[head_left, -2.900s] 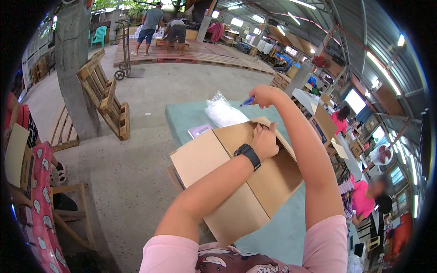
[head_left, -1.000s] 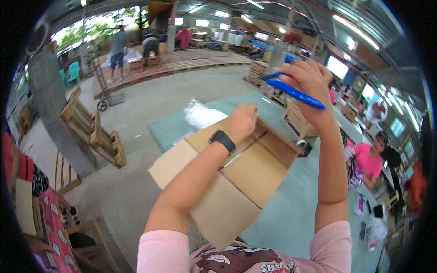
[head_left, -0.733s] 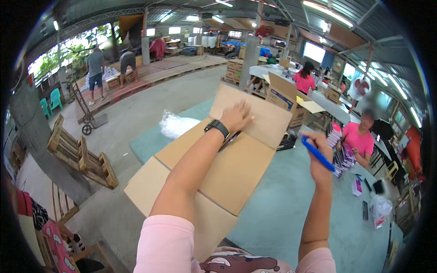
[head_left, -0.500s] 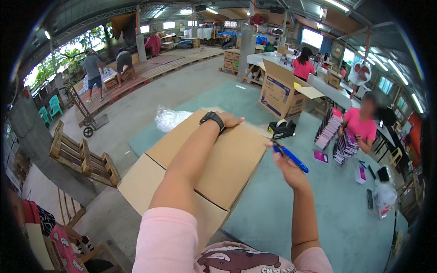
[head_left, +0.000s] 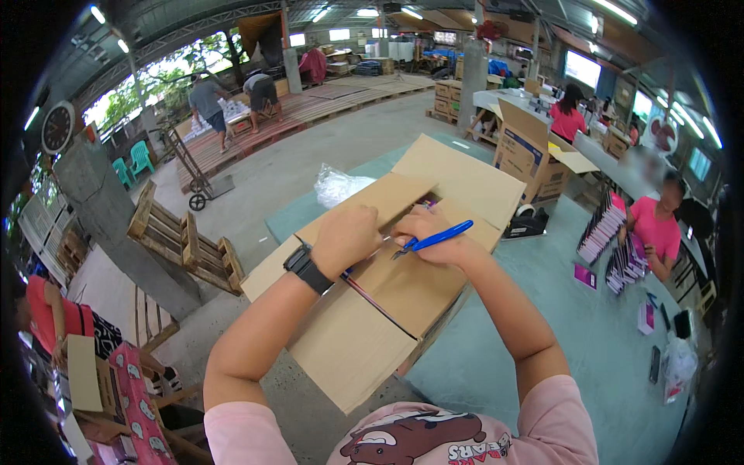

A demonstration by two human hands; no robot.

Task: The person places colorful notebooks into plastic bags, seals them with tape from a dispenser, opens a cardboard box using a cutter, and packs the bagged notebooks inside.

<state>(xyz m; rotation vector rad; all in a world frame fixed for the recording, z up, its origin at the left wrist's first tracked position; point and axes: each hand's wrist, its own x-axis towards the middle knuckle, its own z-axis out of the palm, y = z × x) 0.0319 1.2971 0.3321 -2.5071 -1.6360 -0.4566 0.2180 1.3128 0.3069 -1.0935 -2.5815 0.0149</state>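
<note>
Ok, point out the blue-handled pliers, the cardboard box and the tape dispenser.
Blue-handled pliers (head_left: 440, 236), head view: on the handle.
Cardboard box (head_left: 415, 296), head view: on the right-hand flap.
Tape dispenser (head_left: 528, 225), head view: on the black body.

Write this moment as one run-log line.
left hand: at box flap | right hand: holding blue-handled tool | cardboard box: partly open | tape dispenser: on green table

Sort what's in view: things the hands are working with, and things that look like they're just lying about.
In use:
- cardboard box, left hand at a flap
- blue-handled tool, in the right hand

Apparently lying about:
- clear plastic bag
- wooden pallet
- green chair
</note>
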